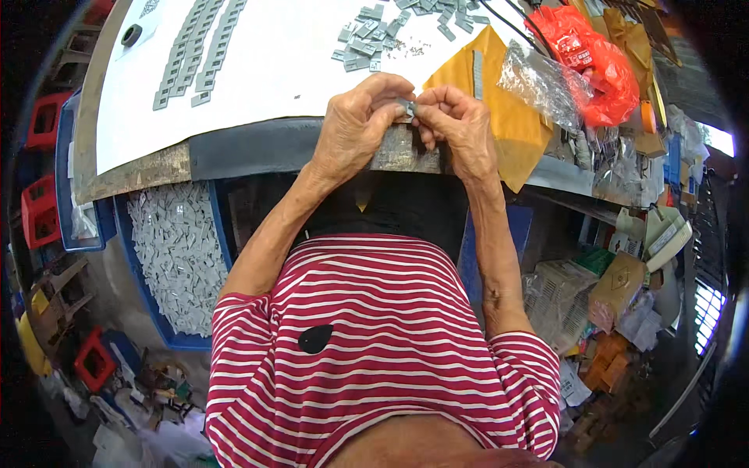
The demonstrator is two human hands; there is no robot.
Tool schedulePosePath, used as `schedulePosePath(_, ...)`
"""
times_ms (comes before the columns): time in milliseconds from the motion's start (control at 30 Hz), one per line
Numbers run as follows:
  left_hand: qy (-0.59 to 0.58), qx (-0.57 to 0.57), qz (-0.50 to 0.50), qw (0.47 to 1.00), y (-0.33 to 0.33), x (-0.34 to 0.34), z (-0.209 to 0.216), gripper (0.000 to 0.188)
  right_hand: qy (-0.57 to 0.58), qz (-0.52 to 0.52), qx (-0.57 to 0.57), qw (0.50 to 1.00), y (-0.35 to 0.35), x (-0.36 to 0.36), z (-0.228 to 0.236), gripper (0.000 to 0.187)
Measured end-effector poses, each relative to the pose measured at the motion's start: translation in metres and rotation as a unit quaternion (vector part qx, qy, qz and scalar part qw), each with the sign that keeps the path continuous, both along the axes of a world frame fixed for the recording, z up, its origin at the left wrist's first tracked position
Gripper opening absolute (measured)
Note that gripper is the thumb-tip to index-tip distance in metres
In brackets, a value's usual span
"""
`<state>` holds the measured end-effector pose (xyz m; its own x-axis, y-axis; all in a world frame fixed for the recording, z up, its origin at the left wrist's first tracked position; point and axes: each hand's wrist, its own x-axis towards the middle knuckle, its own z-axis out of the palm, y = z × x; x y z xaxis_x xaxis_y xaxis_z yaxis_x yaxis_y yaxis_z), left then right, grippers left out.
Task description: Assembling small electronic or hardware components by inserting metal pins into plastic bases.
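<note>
Between my two hands, at the table's near edge, is a small grey plastic piece [409, 109], mostly covered by fingertips. My left hand [357, 125] pinches it from the left, thumb and forefinger together. From the right, my right hand [460, 125] closes its thumb and forefinger on the same piece. Beyond the hands lies a loose heap of similar grey pieces [365, 39], with a scatter of tiny brownish parts [409, 51] beside it. Long rows of grey pieces [191, 58] are laid out at the left on the white tabletop sheet [273, 47].
A yellow padded envelope [507, 101] lies right of my hands, with clear plastic wrap [542, 86] and a red plastic bag [597, 62] past it. A dark tape roll [132, 34] is at far left. Below the table stands a blue crate [156, 300] of grey pieces.
</note>
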<state>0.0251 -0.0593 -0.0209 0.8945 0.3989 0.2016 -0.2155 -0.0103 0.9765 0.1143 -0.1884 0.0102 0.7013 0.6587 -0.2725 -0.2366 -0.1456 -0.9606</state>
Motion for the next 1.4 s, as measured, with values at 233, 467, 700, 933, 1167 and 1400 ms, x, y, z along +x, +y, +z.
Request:
schedulePosePath(233, 0.045, 0.002, -0.044, 0.998, 0.002, -0.003, 0.009, 0.039, 0.03, 0.016, 0.001, 0.999, -0.004, 0.007, -0.005, 0.011)
schedulePosePath(467, 0.041, 0.003, -0.032, 0.999, 0.001, -0.003, 0.006, 0.048, 0.034, 0.02, 0.004, 0.999, -0.005, 0.007, -0.006, 0.01)
schedulePosePath(700, 0.046, 0.002, -0.024, 0.999, 0.001, -0.002, 0.005, 0.044, 0.013, -0.014, -0.003, 1.0, 0.0, -0.002, -0.005, 0.009)
schedulePosePath(933, 0.091, 0.028, -0.044, 0.995, 0.004, -0.002, 0.013, 0.03, 0.078, 0.007, -0.025, 0.997, 0.0, 0.009, 0.009, 0.007)
schedulePosePath(1167, -0.009, 0.287, -0.015, 0.958, 0.012, 0.001, 0.011, 0.023, 0.112, 0.015, -0.014, 0.993, -0.004, 0.015, 0.013, 0.009)
schedulePosePath(1400, 0.008, 0.315, -0.014, 0.949, 0.021, 0.001, 0.011, 0.02, 0.097, 0.014, 0.025, 0.995, -0.003, 0.015, 0.007, 0.013)
